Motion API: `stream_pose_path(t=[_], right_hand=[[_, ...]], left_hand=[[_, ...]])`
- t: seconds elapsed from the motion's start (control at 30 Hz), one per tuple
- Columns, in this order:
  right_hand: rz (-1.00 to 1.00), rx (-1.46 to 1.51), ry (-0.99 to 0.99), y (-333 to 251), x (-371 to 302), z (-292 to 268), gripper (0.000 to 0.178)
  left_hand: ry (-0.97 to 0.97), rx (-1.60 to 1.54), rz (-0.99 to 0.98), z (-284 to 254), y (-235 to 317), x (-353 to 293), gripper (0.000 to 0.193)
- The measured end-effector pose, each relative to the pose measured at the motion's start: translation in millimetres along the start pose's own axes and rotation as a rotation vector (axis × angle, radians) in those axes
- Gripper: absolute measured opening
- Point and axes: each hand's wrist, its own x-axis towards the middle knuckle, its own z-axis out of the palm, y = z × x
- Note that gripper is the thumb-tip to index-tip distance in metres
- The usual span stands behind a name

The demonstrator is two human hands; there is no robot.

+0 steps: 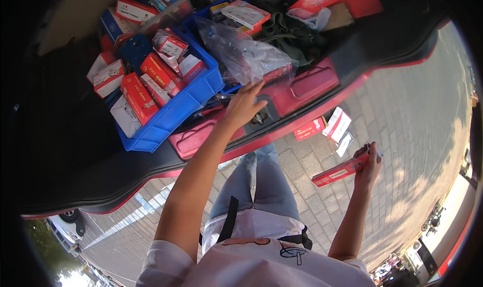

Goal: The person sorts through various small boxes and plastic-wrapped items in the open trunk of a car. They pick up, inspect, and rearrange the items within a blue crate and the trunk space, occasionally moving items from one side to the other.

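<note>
My left hand [245, 105] reaches over the rear edge of an open car trunk, fingers stretched out and thumb apart. Its fingertips are at the lower edge of a clear plastic bag [246, 53]; whether they touch it I cannot tell. Out to the right, my right hand [370, 165] is closed round a long, flat red box [339, 172] with a white label. Something dark and shiny shows at the hand's end of that box, too small to name. Left of my left hand stands a blue plastic crate [173, 113] full of red and white cardboard boxes.
Behind the bag, another blue crate [188, 22] holds more boxes beside dark green fabric [297, 35]. A metal latch [259, 118] sits on the trunk's red and black sill [302, 93]. On the paving below lie a red box [309, 130] and a white-and-red box [337, 124].
</note>
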Motion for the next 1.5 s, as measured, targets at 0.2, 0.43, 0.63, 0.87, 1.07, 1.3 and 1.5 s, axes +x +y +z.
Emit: stream_pose_path(t=[0.2, 0.43, 0.63, 0.87, 1.07, 1.3, 1.5], right_hand=[[0.196, 0.398, -0.425, -66.5, 35.3, 128.6, 0.031], [0.485, 0.464, -0.964, -80.3, 31.1, 283.2, 0.042], [0.040, -0.170, -1.327, -76.7, -28.6, 381.0, 0.024], [0.189, -0.225, -1.160, -23.7, -8.7, 431.7, 0.026], [0.159, -0.093, -1.056, 8.2, -27.7, 403.3, 0.027], [-0.171, -0.261, -1.119, -53.4, -33.8, 406.8, 0.039], [-0.578, -0.166, -1.007, -118.8, -45.9, 471.2, 0.035]], left_hand=[[0.061, -0.674, -0.172, -9.8, 72.9, -16.4, 0.057], [0.173, -0.711, -0.249, -75.4, 95.1, -57.0, 0.046], [0.447, -0.957, -0.262, -128.2, 37.0, -82.4, 0.039], [0.366, -0.700, -0.402, -155.3, -19.4, -83.2, 0.040], [0.356, -0.865, -0.401, -113.7, -37.9, -90.3, 0.035], [0.312, -0.736, -0.279, -144.1, -37.8, -84.1, 0.040], [0.778, -0.266, -0.204, -256.2, -58.2, -76.4, 0.031]])
